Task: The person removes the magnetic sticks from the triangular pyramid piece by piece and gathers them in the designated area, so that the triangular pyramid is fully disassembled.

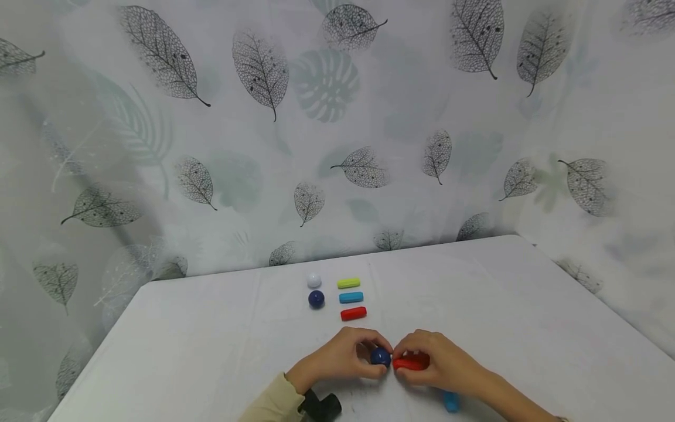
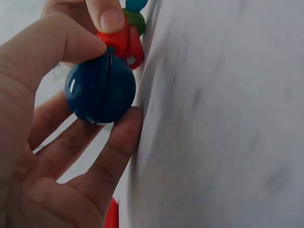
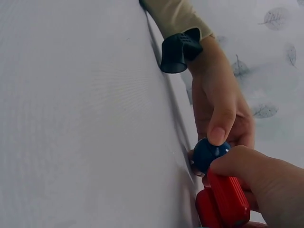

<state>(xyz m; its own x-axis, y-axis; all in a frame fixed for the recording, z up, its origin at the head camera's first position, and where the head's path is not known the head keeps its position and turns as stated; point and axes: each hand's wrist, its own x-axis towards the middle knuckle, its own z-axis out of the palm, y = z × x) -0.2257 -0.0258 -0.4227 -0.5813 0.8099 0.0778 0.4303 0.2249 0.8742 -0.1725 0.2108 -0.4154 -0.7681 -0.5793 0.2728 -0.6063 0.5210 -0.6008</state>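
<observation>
My left hand (image 1: 348,354) grips a dark blue ball (image 2: 100,90) between thumb and fingers, close over the white tabletop. The ball is glossy, with a seam round it. My right hand (image 1: 440,360) pinches a red bar (image 3: 228,197), thumb on its upper side. A second red piece (image 3: 206,209) shows alongside it in the right wrist view. In the left wrist view, a silvery dot marks one red end beside the ball, and a green piece (image 2: 137,21) appears beyond. Both hands are nearly touching, the bar's end right at the ball.
Farther back on the table (image 1: 211,334) lie a white ball (image 1: 313,280), another dark blue ball (image 1: 316,299), and yellow-green (image 1: 348,283), blue (image 1: 351,297) and red bars (image 1: 353,313). Another blue bar (image 1: 450,401) lies by the right forearm. A leaf-patterned curtain (image 1: 327,146) hangs behind.
</observation>
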